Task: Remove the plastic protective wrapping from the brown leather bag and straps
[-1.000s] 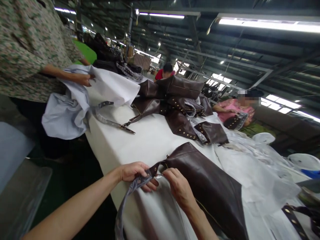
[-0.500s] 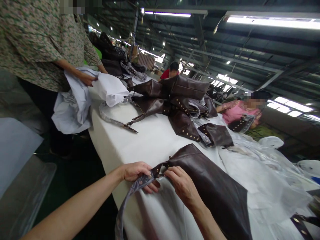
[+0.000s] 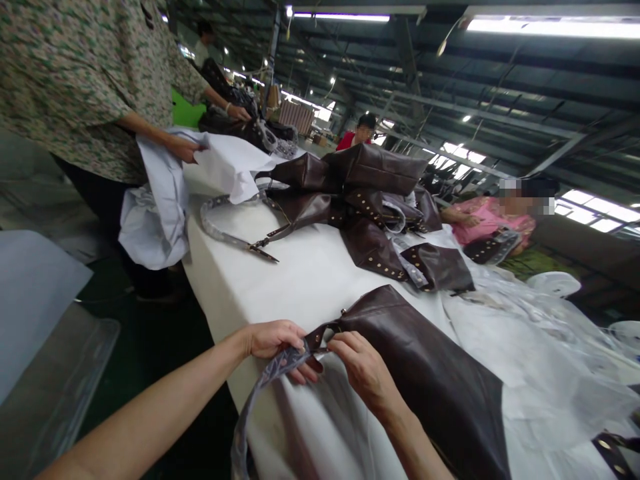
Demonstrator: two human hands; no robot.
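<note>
A dark brown leather bag (image 3: 425,373) lies flat on the white-covered table (image 3: 300,280) in front of me. Its strap (image 3: 253,413), wrapped in clear plastic, hangs over the table's near edge. My left hand (image 3: 277,343) is closed on the strap just where it joins the bag's corner. My right hand (image 3: 365,373) pinches the same corner at the strap's metal fitting, fingers bent and pressed on the leather.
A heap of brown studded bags (image 3: 360,200) lies farther along the table, with a loose wrapped strap (image 3: 235,237) beside it. A person in a patterned shirt (image 3: 75,80) at the left handles white sheets (image 3: 165,193). Another person in pink (image 3: 485,220) sits across. Clear plastic (image 3: 540,347) covers the right.
My hands have stayed at the bag's strap corner with only slight finger shifts. The view has drifted, and the person at the left has spread the white sheet a little further.
</note>
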